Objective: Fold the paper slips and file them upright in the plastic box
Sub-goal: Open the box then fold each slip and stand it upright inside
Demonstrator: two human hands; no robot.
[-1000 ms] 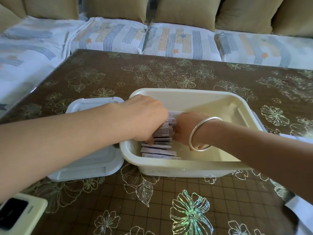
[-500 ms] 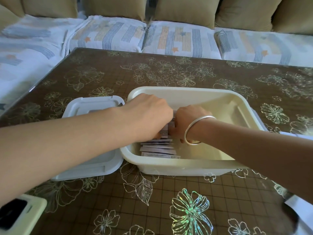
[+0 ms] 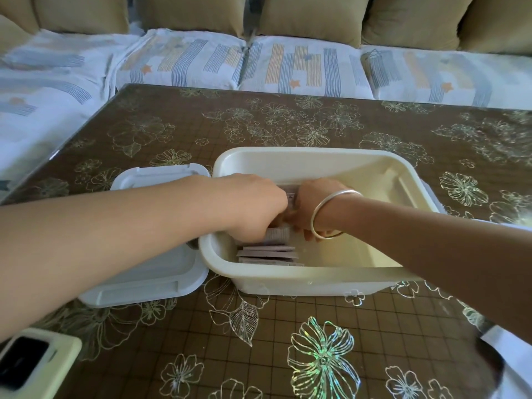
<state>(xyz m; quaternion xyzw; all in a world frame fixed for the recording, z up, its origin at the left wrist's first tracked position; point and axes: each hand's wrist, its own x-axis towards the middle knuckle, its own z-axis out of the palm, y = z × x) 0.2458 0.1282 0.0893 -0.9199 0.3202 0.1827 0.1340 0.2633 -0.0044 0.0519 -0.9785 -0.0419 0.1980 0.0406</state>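
Observation:
A cream plastic box (image 3: 311, 279) stands on the table in front of me. Several folded paper slips (image 3: 269, 250) stand upright in a row at its left end. Both my hands reach down into the box over the slips. My left hand (image 3: 253, 204) has its fingers curled down onto the row of slips. My right hand (image 3: 315, 203), with a silver bangle on the wrist, is pressed against the slips from the right, its fingers curled round them. The fingertips of both hands are hidden.
The box's white lid (image 3: 152, 249) lies upside down left of the box. A pale device with a dark screen (image 3: 31, 367) sits at the near left corner. White paper (image 3: 509, 352) shows at the right edge. A sofa with cushions (image 3: 288, 64) runs behind the table.
Both hands have drawn closer together and slightly further back over the slips; the right hand has slid left against the left hand.

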